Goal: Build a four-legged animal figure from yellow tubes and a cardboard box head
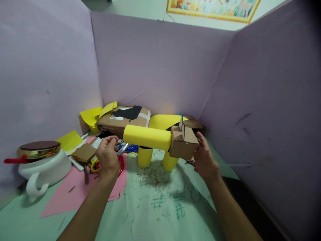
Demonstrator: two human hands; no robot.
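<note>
A model of yellow paper and cardboard stands in front of me. Its long yellow tube lies level on short upright yellow legs, and a small cardboard box with upright flaps sits at the tube's right end. My right hand grips the right side of this box, its fingertips partly hidden behind it. Just off the tube's left end, my left hand is closed, thumb and fingers pinched together. Whether anything small is between them I cannot make out.
Behind the model lie a large cardboard box and yellow sheets. At left are a white mug-like pot with a gold lid, pink paper, a utility knife and scraps. Purple panels enclose three sides.
</note>
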